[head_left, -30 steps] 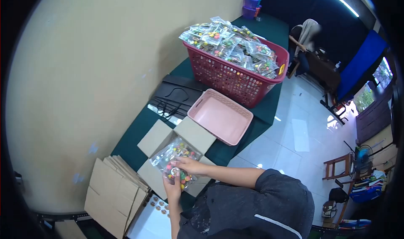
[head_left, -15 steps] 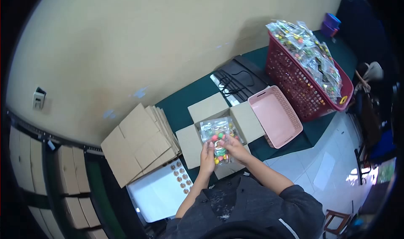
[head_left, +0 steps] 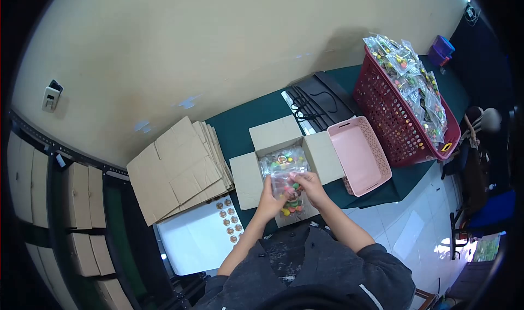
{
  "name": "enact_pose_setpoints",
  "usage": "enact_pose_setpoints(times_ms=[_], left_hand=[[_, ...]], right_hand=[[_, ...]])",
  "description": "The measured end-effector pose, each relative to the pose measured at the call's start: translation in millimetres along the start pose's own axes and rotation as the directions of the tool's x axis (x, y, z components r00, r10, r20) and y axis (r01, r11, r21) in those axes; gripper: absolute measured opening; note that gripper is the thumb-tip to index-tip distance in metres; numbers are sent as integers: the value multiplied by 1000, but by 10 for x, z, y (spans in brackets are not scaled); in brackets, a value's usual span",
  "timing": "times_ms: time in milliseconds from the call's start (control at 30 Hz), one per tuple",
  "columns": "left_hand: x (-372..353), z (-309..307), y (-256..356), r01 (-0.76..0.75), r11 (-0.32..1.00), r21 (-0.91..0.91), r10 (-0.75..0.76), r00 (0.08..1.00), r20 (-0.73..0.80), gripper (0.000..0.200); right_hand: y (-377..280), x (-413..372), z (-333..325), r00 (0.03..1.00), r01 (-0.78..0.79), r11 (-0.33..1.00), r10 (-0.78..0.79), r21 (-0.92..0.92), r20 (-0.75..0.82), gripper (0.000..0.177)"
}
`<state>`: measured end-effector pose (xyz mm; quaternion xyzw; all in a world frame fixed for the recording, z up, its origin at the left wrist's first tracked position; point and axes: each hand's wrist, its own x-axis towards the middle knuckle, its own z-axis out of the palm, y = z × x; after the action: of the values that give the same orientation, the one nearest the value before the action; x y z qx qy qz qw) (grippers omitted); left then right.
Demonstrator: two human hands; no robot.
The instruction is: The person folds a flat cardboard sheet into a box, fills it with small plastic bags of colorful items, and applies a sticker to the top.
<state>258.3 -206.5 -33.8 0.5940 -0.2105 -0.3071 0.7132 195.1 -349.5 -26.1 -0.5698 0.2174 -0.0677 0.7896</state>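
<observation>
A clear plastic bag of colourful round pieces is held between my two hands over the near side of an open cardboard box. My left hand grips the bag's left side, and my right hand pinches it near the upper right. Inside the box, more clear bags with colourful contents lie just beyond the held one. The box's flaps are spread outward.
Flattened cardboard is stacked left, above a white sheet with round stickers. Right of the box are a pink basket and a maroon basket heaped with bags. A black item with cables lies behind.
The view has shifted slightly. The held bag has turned and moved nearer my body, uncovering bags inside the box. Both hands still hold it, with my left hand lower along its side.
</observation>
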Motion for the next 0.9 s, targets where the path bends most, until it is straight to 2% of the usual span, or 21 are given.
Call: enact_pose_setpoints(times_ms=[33, 67, 167, 267, 333, 367, 400, 433, 467, 500, 533, 567, 600, 633, 667, 700, 733, 767, 800, 867, 900], left_hand=[[20, -27, -25, 5, 1000, -30, -8, 994, -112, 42], [48, -74, -40, 5, 999, -32, -9, 993, -116, 42], [86, -179, 3, -9, 999, -40, 3, 991, -135, 22], [72, -251, -18, -4, 997, -75, 0, 999, -54, 27], [29, -256, -22, 64, 986, -157, -80, 992, -96, 27], [21, -246, 12, 123, 963, -240, -157, 979, -129, 29], [28, -247, 56, 122, 962, -242, -157, 979, -130, 29], [52, -267, 115, -13, 992, -127, -19, 968, -250, 29], [85, -303, 167, -140, 990, 4, 132, 928, -349, 31], [83, -403, 160, -97, 995, 25, 100, 973, -209, 46], [95, -362, 121, -102, 995, 20, 104, 974, -200, 46], [79, -251, 171, -122, 992, 31, 124, 986, -111, 54], [60, -139, 222, -140, 989, 41, 141, 990, -23, 61], [53, -23, 263, -135, 987, 85, 133, 991, 24, 77], [55, 35, 226, -135, 987, 84, 133, 991, 28, 77], [53, 78, 171, -224, 967, 124, 223, 975, 27, 80], [52, 121, 130, -310, 936, 163, 310, 950, 30, 82], [46, 171, 127, -340, 940, 24, 341, 939, -55, 73], [25, 154, 120, -336, 942, 22, 337, 940, -53, 73], [-26, 66, 112, -96, 995, 7, 96, 994, -51, 56], [-39, 40, 107, -93, 996, 7, 93, 994, -54, 56]], right_hand=[[78, 10, -19, 998, 22, 991, -16, -130, 53, 24], [57, 3, -13, 998, 20, 991, -13, -133, 55, 24], [-56, -6, -37, 950, 78, 977, -12, -200, 313, 33], [-224, -36, -111, 913, 19, 978, 67, -207, 401, 37], [-160, -43, -184, 913, -2, 984, 74, -178, 402, 40], [-87, -31, -225, 989, 19, 990, 2, -138, 150, 41], [-24, -12, -261, 992, 50, 993, -62, -107, -114, 42], [11, 73, -311, 942, 258, 965, -263, -53, -210, 42], [-88, 41, -250, 941, 262, 963, -269, -59, -208, 42], [-255, -48, -144, 932, 254, 965, -264, -70, -249, 43], [-341, -107, -80, 920, 245, 966, -259, -81, -294, 44], [-215, -76, -103, 900, 277, 902, -364, -332, -238, 46], [-193, -94, -30, 898, 275, 901, -365, -335, -244, 46], [-170, -96, 91, 841, 425, 715, -539, -554, -50, 48], [-151, -99, 200, 749, 555, 454, -637, -697, 181, 51], [-137, -113, 288, 748, 554, 452, -639, -699, 179, 51], [-126, -131, 363, 739, 611, 535, -650, -583, 177, 46], [-122, -143, 390, 731, 654, 605, -660, -454, 173, 41], [-126, -148, 378, 734, 650, 607, -658, -456, 169, 41], [-147, -137, 338, 834, 459, 679, -551, -573, 16, 44], [-138, -112, 300, 837, 457, 681, -548, -572, 17, 44]])
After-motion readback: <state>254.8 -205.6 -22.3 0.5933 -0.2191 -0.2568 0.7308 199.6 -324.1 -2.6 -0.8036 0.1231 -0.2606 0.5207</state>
